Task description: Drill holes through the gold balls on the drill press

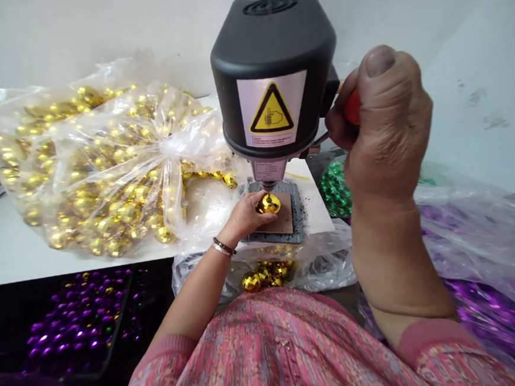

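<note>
Down at the far left sits a dark tray of purple beads (pixel 72 326), and above it on the white table (pixel 3 248) a big clear bag of gold balls (pixel 99 170) slumps toward the machine. Next along, the left hand (pixel 244 218) reaches forward, forearm stretched out and a bracelet (pixel 224 247) at the wrist. Its fingers pinch a single gold ball (pixel 269 203) on the brown pad (pixel 286 220), directly beneath the spindle tip (pixel 268 186) of the black drill press (pixel 274 67). That's the spot that worries me: the ball is round, faceted and slick. If it rolls or spins under the tip, I'd say the fingertips right beside it could get caught, or the ball could shoot off the pad. The loose plastic of the bag lying close by could also snag. More gold balls (pixel 264 276) lie in a bag at the table's edge, just below the pad. To the right, the right hand (pixel 386 129) is raised high, forearm upright, and clenched in a fist round the red handle (pixel 352 108) at the machine's side. Behind it sit green balls (pixel 335 187), and a bag of purple balls (pixel 493 305) fills the right edge.
</note>
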A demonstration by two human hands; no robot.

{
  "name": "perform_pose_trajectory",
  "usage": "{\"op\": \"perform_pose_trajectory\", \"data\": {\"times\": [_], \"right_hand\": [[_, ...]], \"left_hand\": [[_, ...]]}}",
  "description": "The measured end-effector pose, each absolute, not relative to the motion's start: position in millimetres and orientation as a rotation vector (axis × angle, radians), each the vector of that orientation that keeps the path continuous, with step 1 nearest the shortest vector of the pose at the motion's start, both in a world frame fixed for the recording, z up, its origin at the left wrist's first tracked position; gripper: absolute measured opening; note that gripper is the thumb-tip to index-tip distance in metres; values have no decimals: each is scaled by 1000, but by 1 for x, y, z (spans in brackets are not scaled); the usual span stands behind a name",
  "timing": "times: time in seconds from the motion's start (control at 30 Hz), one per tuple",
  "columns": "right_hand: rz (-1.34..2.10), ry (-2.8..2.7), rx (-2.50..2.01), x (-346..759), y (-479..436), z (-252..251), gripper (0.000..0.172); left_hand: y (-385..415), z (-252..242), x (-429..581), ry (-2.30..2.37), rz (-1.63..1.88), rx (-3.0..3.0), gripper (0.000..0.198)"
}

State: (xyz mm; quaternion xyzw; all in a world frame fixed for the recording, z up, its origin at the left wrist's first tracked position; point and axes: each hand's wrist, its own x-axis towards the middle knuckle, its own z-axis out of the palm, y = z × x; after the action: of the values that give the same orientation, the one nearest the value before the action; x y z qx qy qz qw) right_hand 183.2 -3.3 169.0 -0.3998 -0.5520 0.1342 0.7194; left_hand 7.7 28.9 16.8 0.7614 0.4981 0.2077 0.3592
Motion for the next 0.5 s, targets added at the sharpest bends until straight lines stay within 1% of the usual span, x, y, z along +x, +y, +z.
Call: {"op": "perform_pose_trajectory", "data": {"times": [0.13,0.23,0.43,0.5], "right_hand": [[242,-1233,-923,182,-11,163,39],[160,-1289,-934,184,-22,149,34],[41,-1477,-923,192,-43,111,7],[9,-1510,-881,193,-43,102,5]], "left_hand": [[29,16,8,1220,536,1823,63],[26,21,7,1223,550,1805,63],[25,19,6,1206,571,1807,58],[26,17,5,1195,575,1813,56]]}}
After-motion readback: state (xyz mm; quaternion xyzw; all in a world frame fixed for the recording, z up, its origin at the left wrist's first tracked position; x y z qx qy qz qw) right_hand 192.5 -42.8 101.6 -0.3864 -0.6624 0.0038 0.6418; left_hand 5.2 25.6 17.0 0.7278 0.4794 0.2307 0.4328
